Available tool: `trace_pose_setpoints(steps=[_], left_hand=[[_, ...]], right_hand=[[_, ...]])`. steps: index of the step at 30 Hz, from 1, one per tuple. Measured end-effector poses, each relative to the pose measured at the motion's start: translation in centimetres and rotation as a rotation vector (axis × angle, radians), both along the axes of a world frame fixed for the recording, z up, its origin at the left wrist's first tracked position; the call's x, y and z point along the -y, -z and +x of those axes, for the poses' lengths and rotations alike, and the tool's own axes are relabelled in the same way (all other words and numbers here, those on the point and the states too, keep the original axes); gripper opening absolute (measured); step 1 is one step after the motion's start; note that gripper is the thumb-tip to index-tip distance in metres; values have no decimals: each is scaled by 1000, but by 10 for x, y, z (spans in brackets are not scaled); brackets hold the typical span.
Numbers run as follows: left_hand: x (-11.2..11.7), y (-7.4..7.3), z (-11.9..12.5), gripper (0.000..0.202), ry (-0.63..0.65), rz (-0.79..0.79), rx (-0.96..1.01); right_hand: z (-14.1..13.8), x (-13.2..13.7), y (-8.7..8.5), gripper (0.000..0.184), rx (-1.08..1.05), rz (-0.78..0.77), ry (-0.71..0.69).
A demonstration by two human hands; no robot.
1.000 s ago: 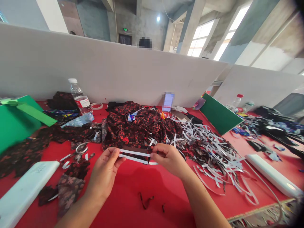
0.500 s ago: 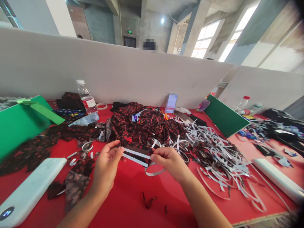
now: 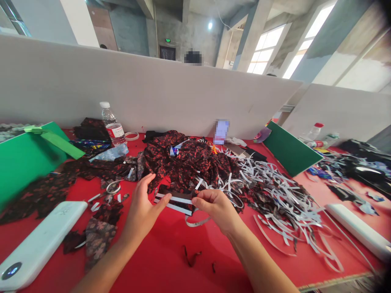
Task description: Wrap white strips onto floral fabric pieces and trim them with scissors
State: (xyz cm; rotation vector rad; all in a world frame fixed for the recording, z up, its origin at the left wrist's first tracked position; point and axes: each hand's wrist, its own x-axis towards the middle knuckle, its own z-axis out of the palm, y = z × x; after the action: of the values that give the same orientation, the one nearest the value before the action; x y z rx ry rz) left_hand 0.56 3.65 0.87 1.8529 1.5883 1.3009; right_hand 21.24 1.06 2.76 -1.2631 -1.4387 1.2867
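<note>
Head view looks down on a red table [image 3: 171, 252] backed by a long grey partition [image 3: 152, 97], with both hands out over the cloth. Beyond the hands lies a heap of dark fabric with red flowers [image 3: 186, 162], and to the right of the right hand spreads a tangle of white paper strips [image 3: 275, 195]. Far to the left of the left hand a green board [image 3: 21, 162] leans, and nearer that hand's wrist lies a white power bank [image 3: 39, 244]. A second green board [image 3: 287, 152] stands well to the right and beyond the right hand. A water bottle [image 3: 111, 124] stands upright beyond the left hand, near the partition. Between the two hands sits a small dark fabric piece with two white strips [image 3: 175, 200] along it, held just above the table in front of the heap. The left hand [image 3: 143, 209] pinches its left end, thumb on top, the other fingers fairly straight. The right hand [image 3: 218, 207] is curled tight on the right end, and a loose white strip [image 3: 198, 221] curls down below its fingers. Two small dark scraps [image 3: 191, 256] lie on the table nearer the person than the hands.
</note>
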Motion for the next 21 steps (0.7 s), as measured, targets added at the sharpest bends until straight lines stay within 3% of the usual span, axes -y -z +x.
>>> trace_pose_setpoints(steps=[4,12,18,21], left_hand=[[2,-1,-1,61,84,132,-211],[16,-7,2,53,328,20,-343],[22,-23,2,45,525,-388,-181],[21,-30,2,32,567,-449,-129]], right_hand=[[-4,2,1,27,71,-27,-24],[-15,6,6,26,131,-87,-58],[-17,8,5,24,195,-83,-182],[-14,9,-2,21,280,-43,-225]])
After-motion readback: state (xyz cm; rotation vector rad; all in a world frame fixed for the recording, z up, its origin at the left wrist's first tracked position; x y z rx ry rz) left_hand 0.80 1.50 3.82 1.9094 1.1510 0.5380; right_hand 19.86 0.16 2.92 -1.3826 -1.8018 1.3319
